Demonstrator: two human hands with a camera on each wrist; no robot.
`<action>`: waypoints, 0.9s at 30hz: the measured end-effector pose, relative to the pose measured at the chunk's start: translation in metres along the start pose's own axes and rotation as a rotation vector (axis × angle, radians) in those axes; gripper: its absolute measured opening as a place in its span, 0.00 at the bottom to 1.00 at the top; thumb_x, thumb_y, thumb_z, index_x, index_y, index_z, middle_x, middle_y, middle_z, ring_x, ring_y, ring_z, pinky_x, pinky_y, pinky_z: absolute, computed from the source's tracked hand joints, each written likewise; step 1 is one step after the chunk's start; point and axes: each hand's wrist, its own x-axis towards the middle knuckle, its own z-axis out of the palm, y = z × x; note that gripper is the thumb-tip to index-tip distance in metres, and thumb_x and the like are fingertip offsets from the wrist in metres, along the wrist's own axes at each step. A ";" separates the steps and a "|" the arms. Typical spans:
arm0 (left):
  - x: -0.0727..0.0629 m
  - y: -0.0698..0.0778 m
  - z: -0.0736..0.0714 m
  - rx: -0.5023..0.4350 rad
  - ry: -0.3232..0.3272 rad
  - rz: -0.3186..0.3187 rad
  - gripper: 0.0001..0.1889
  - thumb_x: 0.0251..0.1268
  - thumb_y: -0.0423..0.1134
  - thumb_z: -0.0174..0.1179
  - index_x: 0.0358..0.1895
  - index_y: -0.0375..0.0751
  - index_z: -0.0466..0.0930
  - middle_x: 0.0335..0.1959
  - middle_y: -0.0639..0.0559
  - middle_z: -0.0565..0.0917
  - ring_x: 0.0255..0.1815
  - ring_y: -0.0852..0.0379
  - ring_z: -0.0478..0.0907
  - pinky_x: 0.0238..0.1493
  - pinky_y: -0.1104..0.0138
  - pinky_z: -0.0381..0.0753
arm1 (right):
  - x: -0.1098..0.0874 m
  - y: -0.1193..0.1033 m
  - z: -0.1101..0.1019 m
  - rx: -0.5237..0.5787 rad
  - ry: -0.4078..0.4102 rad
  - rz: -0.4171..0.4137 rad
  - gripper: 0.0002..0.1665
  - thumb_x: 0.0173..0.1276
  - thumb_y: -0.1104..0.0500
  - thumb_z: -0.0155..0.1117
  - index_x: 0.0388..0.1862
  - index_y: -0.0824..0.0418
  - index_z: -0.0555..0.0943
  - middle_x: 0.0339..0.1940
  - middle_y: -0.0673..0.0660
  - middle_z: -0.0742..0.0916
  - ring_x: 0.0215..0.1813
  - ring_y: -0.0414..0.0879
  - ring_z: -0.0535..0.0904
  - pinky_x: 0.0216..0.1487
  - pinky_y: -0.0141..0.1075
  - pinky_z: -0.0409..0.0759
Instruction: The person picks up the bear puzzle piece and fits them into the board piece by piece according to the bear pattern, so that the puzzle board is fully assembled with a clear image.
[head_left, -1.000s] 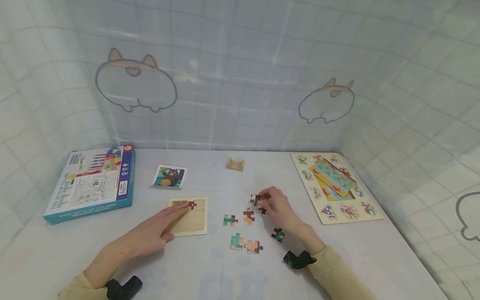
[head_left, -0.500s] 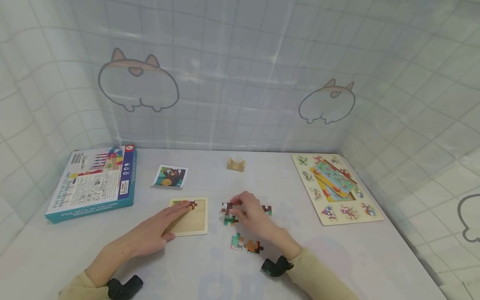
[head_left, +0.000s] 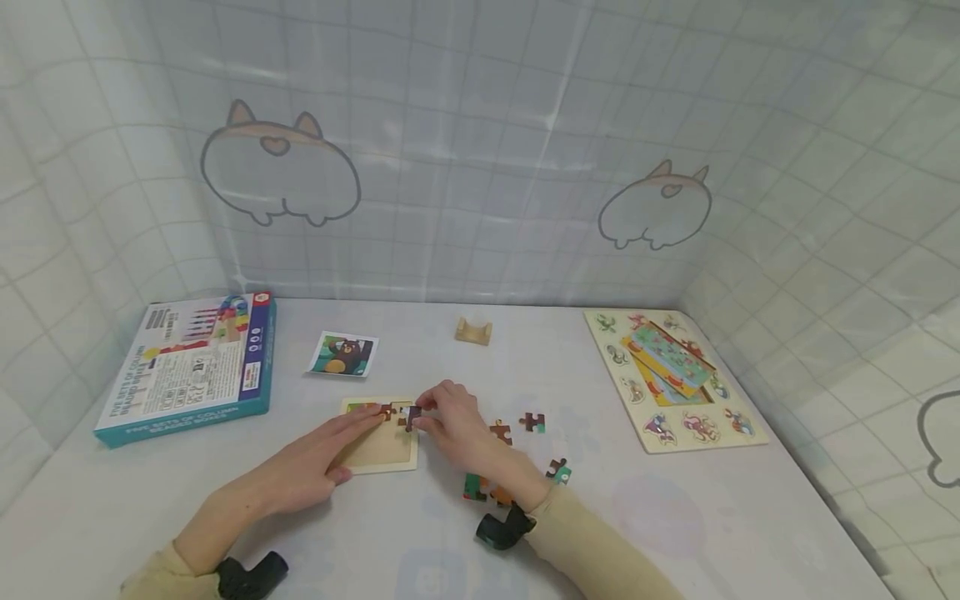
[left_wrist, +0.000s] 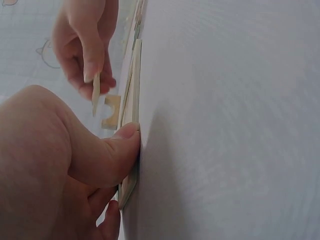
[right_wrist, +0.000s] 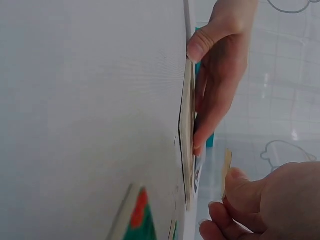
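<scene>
My left hand (head_left: 303, 467) lies over the left part of a shallow wooden puzzle tray (head_left: 386, 452), its fingers extended along the top and its thumb against the near edge. Beside those fingertips a brown puzzle piece (head_left: 387, 412) sits at the tray's far side. Between thumb and fingers my right hand (head_left: 459, 429) pinches a dark jigsaw piece (head_left: 408, 416) over the far right corner of the tray. The left wrist view shows this held piece (left_wrist: 96, 97) edge-on, raised off the tray. Part of the tray is hidden under my left hand.
Several loose puzzle pieces (head_left: 533, 422) lie right of the tray, some partly hidden by my right forearm. Behind it are a bear picture card (head_left: 343, 355) and a small wooden block (head_left: 473, 332). A box (head_left: 191, 367) stands left, an animal board (head_left: 667, 429) with cards right.
My right hand has carried the dark puzzle piece leftward from among the loose pieces to above the tray's far right corner. My left hand has stayed on the tray.
</scene>
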 end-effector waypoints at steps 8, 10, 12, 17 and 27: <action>0.000 0.000 -0.001 -0.002 0.006 0.011 0.38 0.67 0.31 0.58 0.80 0.50 0.55 0.81 0.46 0.57 0.79 0.36 0.54 0.73 0.37 0.61 | 0.020 -0.010 0.010 -0.064 -0.008 0.038 0.13 0.72 0.53 0.65 0.49 0.60 0.81 0.44 0.52 0.82 0.47 0.44 0.73 0.52 0.36 0.69; 0.000 0.000 -0.001 0.000 0.005 0.012 0.38 0.67 0.31 0.58 0.80 0.50 0.55 0.81 0.46 0.57 0.79 0.36 0.54 0.73 0.37 0.61 | 0.024 -0.011 0.013 -0.071 -0.014 0.049 0.13 0.72 0.53 0.65 0.49 0.60 0.81 0.44 0.52 0.81 0.47 0.44 0.73 0.53 0.37 0.70; 0.000 0.000 -0.001 0.007 0.006 0.010 0.38 0.67 0.32 0.58 0.80 0.50 0.55 0.81 0.46 0.57 0.79 0.37 0.54 0.73 0.38 0.61 | 0.025 -0.010 0.015 -0.074 -0.018 0.059 0.13 0.72 0.53 0.65 0.48 0.59 0.81 0.44 0.52 0.81 0.47 0.45 0.73 0.53 0.39 0.70; 0.000 0.000 -0.001 0.032 0.020 0.008 0.38 0.67 0.32 0.58 0.79 0.50 0.56 0.81 0.47 0.57 0.79 0.37 0.55 0.73 0.39 0.62 | 0.025 -0.007 0.015 -0.098 -0.023 0.074 0.13 0.72 0.52 0.64 0.49 0.59 0.80 0.45 0.51 0.81 0.49 0.45 0.72 0.54 0.40 0.71; -0.002 0.001 -0.001 0.037 0.020 0.026 0.37 0.68 0.32 0.58 0.79 0.48 0.56 0.81 0.47 0.56 0.79 0.38 0.54 0.73 0.39 0.62 | 0.025 -0.002 0.018 -0.114 -0.023 0.084 0.12 0.72 0.53 0.64 0.49 0.57 0.81 0.44 0.50 0.79 0.46 0.43 0.69 0.49 0.36 0.68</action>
